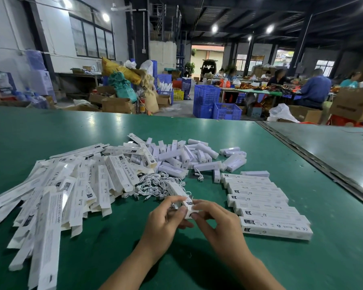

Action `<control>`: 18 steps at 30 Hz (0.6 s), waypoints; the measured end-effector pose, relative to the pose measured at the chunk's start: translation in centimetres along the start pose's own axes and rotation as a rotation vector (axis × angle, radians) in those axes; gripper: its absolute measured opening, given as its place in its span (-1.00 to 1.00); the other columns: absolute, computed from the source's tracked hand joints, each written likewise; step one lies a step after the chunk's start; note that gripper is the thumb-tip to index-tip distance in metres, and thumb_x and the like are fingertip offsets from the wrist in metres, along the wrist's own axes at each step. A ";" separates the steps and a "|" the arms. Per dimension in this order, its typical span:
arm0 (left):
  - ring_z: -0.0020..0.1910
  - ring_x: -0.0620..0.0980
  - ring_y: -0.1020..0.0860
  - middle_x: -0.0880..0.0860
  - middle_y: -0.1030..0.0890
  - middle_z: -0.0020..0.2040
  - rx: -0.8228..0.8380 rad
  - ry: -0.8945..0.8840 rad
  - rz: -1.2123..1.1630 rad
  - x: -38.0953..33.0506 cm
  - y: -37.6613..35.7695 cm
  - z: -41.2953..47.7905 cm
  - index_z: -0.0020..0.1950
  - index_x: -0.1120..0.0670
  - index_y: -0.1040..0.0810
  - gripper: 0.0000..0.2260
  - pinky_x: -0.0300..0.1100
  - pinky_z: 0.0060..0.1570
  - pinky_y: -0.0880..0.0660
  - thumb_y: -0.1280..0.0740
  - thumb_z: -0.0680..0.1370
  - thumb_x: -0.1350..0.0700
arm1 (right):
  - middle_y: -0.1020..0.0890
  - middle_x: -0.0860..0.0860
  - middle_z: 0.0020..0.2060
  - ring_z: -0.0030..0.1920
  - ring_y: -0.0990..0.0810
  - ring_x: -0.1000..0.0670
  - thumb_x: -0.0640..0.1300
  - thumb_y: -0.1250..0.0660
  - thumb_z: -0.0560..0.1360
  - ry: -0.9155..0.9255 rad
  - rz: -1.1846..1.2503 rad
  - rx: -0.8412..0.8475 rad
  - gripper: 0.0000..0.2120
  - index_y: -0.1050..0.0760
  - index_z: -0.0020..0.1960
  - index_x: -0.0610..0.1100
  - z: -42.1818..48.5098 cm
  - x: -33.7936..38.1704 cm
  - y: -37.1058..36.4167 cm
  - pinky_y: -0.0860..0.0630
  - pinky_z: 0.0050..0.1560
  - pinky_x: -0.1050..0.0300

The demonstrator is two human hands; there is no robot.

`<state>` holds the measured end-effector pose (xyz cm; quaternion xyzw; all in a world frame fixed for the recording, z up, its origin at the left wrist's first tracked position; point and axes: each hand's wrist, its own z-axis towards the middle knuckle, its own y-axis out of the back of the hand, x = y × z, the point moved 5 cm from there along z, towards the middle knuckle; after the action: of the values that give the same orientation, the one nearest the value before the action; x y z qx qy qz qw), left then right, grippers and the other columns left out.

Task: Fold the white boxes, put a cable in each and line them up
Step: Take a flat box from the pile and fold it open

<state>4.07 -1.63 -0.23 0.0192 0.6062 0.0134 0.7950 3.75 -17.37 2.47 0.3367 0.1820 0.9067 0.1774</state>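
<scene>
Both hands close on one end of a white box [177,191]: the left hand [166,216] and right hand [216,222] pinch its near flap. The box's long axis points away from the worker, into the cable pile [153,183] just beyond the fingertips. The row of finished boxes [260,197] lies beside the right hand, probably the nearer hand for placing it.

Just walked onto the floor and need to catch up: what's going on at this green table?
Someone is packing. The left hand and right hand both hold one white box by its near end, apparently working its flap. Flat unfolded boxes are piled at left, white cables lie tangled in the middle, and closed boxes sit in a row at right.
</scene>
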 end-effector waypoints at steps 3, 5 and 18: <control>-0.17 0.09 -0.72 0.02 -0.72 -0.09 -0.005 -0.001 -0.010 -0.1 0.0 0.0 0.15 -0.04 -0.59 -0.85 -0.21 -0.15 -0.60 -0.34 0.60 0.05 | -0.66 0.09 0.03 -0.15 -0.64 0.22 -0.29 -0.46 0.46 -0.002 0.020 0.012 -0.91 -0.62 -0.06 -0.16 0.0 -0.2 -0.1 -0.53 -0.07 0.40; -0.16 0.09 -0.72 0.02 -0.72 -0.08 0.000 -0.001 -0.008 -0.1 0.0 0.0 0.12 -0.11 -0.61 -0.85 -0.19 -0.12 -0.61 -0.34 0.57 0.01 | -0.66 0.08 0.02 -0.12 -0.65 0.21 -0.28 -0.43 0.47 0.006 0.035 0.019 -0.93 -0.62 -0.06 -0.16 0.0 -0.2 -0.1 -0.53 -0.06 0.39; -0.12 0.03 -0.72 0.06 -0.73 -0.12 0.106 -0.051 0.056 0.0 -0.4 -0.1 0.10 -0.16 -0.57 -0.77 -0.17 -0.01 -0.62 -0.47 0.48 -0.09 | -0.68 0.11 -0.21 -0.26 -0.67 0.06 -0.17 -0.49 0.45 -0.281 0.243 0.033 -0.78 -0.55 -0.07 0.12 -0.2 -1.1 0.0 -0.58 -0.30 0.20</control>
<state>3.94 -2.07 -0.24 0.0784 0.5849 0.0033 0.8073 4.37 -17.93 1.73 0.4825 0.1285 0.8623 0.0847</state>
